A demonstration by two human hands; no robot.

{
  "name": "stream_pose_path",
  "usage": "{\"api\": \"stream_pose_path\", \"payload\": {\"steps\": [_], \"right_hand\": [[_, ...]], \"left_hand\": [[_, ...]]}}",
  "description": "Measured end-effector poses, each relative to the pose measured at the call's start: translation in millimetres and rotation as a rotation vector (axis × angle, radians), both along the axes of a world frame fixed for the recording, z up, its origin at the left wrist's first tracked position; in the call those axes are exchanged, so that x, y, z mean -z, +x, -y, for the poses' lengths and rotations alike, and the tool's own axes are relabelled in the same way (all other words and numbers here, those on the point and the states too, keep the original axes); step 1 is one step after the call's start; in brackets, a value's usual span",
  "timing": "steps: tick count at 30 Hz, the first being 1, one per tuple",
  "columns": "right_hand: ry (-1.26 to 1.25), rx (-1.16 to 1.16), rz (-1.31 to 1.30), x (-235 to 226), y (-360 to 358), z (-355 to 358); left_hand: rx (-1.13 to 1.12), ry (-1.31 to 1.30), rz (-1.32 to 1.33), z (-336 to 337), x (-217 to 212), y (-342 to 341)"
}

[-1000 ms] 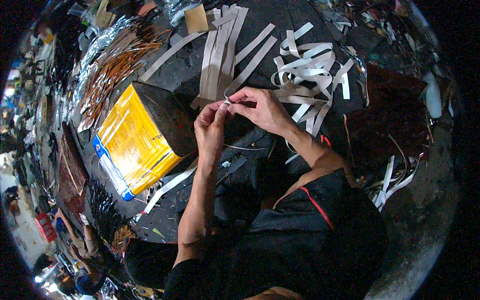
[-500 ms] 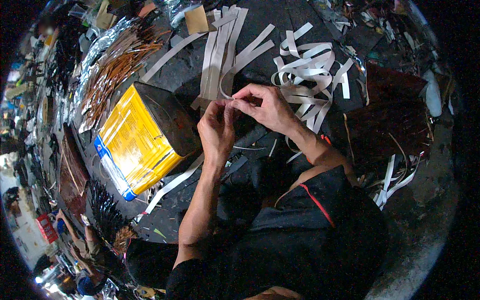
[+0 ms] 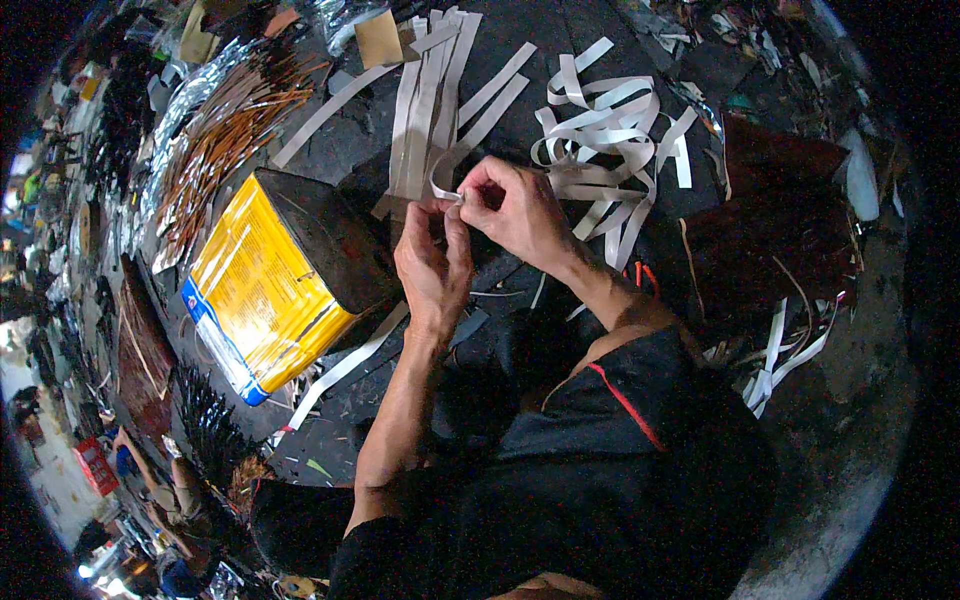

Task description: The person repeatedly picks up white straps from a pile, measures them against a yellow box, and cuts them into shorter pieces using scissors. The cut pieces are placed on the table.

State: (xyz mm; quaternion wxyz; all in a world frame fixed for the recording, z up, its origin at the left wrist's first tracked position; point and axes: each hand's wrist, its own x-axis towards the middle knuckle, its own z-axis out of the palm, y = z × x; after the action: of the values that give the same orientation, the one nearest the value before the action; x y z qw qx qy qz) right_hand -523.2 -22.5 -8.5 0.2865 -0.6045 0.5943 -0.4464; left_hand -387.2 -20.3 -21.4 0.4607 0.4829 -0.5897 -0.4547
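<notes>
The left hand and right hand pinch their fingers on one end of a long, flat, pale grey strip, which curls out past them, rightward.

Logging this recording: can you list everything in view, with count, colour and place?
Held strip: one, white, at the fingertips
Flat strips: several, pale, beyond the hands
Tangled strips: many, white, upper right of centre
Tin: one, yellow and blue, left
Thin sticks: many, orange-brown, upper left
Card: one, tan, top
Sheet material: count unclear, dark brown, right
Red box: one, lower left
Small clutter: uncountable, mixed colours, around the edges
Shirt: one, black with red trim, bottom
Left hand: one, bare, centre
Right hand: one, bare, centre, pinching the held strip
</notes>
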Motion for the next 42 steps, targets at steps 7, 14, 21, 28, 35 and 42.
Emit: {"api": "stream_pose_path", "payload": {"steps": [7,14,21,28,35,42], "right_hand": [[0.014,0.349,-0.120,46,-89,53],[0.299,0.701,-0.678,132,-268,26],[0.227,0.865,-0.506,152,-326,-10],[-0.428,0.795,-0.120,80,-288,22],[-0.672,0.855,-0.306,-11,-230,4],[-0.519,0.738,-0.353,-12,-195,12]], "left_hand": [[0.168,0.359,-1.169,37,-48,104],[-0.313,-0.625,-0.368,76,-141,406],[-0.532,-0.853,0.444,89,-179,311],[0.477,-0.428,-0.039,96,-174,20],[0.899,-0.355,0.046,160,-144,-53],[0.028,-0.167,0.813,169,141,22]]}}
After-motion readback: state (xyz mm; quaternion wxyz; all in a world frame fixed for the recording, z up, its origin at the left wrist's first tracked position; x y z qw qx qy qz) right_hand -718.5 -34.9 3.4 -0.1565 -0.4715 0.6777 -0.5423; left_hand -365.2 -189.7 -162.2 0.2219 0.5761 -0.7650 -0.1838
